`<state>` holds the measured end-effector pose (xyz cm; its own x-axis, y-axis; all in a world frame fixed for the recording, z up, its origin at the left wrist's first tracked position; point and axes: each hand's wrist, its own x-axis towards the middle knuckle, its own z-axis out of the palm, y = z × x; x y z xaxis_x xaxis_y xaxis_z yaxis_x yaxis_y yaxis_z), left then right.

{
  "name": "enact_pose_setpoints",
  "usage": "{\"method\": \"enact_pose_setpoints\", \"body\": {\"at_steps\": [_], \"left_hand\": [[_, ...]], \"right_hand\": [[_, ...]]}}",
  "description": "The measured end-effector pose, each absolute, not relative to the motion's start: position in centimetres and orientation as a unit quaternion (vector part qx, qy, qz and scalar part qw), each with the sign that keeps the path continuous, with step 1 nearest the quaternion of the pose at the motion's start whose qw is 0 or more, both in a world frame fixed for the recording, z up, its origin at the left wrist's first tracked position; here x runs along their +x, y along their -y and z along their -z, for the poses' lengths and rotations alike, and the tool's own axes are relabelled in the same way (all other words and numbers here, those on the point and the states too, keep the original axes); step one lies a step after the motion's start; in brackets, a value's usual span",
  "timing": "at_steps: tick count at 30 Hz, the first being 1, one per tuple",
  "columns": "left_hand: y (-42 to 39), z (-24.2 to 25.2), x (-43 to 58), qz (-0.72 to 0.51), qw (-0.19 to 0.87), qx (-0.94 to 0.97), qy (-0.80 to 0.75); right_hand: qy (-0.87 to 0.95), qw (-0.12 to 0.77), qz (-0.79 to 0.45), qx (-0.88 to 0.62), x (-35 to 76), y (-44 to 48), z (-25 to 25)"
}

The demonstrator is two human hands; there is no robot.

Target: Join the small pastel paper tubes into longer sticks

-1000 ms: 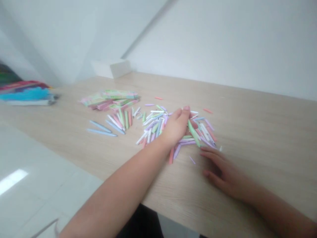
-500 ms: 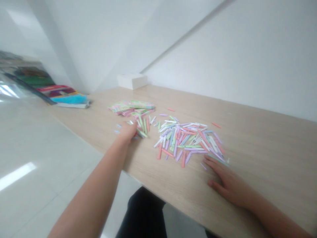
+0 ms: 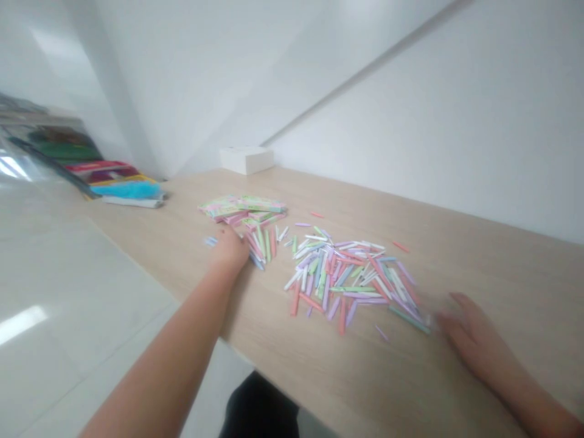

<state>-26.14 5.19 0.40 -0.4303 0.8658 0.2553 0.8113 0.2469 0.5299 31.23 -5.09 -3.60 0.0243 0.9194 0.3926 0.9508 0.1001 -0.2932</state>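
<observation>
1. On the wooden table [image 3: 479,261], we are seeing a loose heap of slim sticks [image 3: 342,274], which are crossing one another at many angles in pink, purple, green, white and blue.
2. Left of the heap, we are finding a smaller fan of sticks [image 3: 260,242], which are lying roughly side by side.
3. At the fan's near left edge, we are holding our left hand [image 3: 230,248] palm down with its fingers curling; its back is hiding the fingertips, so we are not able to tell whether it is pinching anything. Some blue sticks [image 3: 210,241] are showing just beyond it.
4. Near the heap's right end, we are reaching with our right hand [image 3: 474,334]; blur is leaving us unable to tell whether its fingertips are pinching anything. A teal stick [image 3: 409,320] is lying close by, and a thin purple stick [image 3: 381,333] is lying apart from the heap.
5. Behind the fan, patterned cartons [image 3: 260,205] in pink and green are lying piled.
6. Farther back, a white box [image 3: 249,160] is standing near the wall [image 3: 410,121], while a bright blue bundle [image 3: 130,190] is lying at far left.
</observation>
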Motion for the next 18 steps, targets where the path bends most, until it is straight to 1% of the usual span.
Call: {"method": "enact_pose_setpoints", "body": {"at_steps": [2, 5, 10, 14, 18], "left_hand": [[-5.3, -0.2, -25.5, -0.296, 0.011, 0.524, -0.799], [-5.6, -0.2, -24.7, -0.264, -0.043, 0.548, -0.792], [-6.0, -0.5, -24.5, -0.252, -0.129, 0.613, -0.737], [-5.5, -0.9, -23.7, -0.221, -0.121, 0.655, -0.712], [-5.8, -1.3, -20.2, -0.161, -0.059, 0.726, -0.666]], "right_hand": [[0.657, 0.237, 0.006, -0.716, 34.1, 2.4, 3.9], [0.623, 0.184, -0.018, -0.76, 36.9, -2.8, 3.9], [0.659, 0.158, -0.02, -0.735, 37.4, -13.8, 2.9], [0.721, 0.144, -0.033, -0.677, 35.4, -21.9, 2.6], [0.772, 0.145, -0.052, -0.617, 31.3, -27.0, 2.9]]}}
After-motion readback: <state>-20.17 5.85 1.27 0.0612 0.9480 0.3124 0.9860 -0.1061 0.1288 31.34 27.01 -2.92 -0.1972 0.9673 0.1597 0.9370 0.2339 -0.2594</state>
